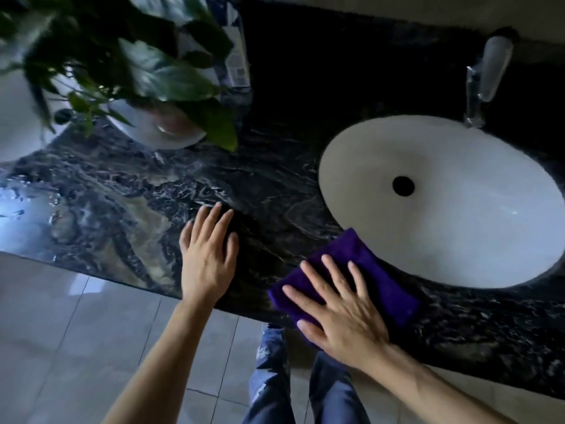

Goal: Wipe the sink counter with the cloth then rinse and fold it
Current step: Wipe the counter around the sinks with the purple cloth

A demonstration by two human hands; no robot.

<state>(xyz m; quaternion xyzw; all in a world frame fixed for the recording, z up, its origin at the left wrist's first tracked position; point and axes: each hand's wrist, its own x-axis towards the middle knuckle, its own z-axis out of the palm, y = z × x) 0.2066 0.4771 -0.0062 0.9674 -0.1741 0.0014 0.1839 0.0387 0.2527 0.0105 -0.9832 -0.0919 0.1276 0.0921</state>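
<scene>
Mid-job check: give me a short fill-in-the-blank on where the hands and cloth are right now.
1. The right hand presses flat on the ____ cloth.
2. The left hand rests on the bare ____, touching no cloth.
3. The cloth's far corner reaches the rim of the white ____.
4. A potted ____ stands at the counter's far left.

Missing words: purple; counter; sink; plant

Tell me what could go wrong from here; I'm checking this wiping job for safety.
1. The cloth lies partly over the sink rim under the flat right hand; a push that way could slide it into the basin.
2. The counter looks wet and glossy at the left, so the left hand pressing flat there might slip.
3. The plant overhangs the counter; a wide sweep left could knock its pot.
</scene>
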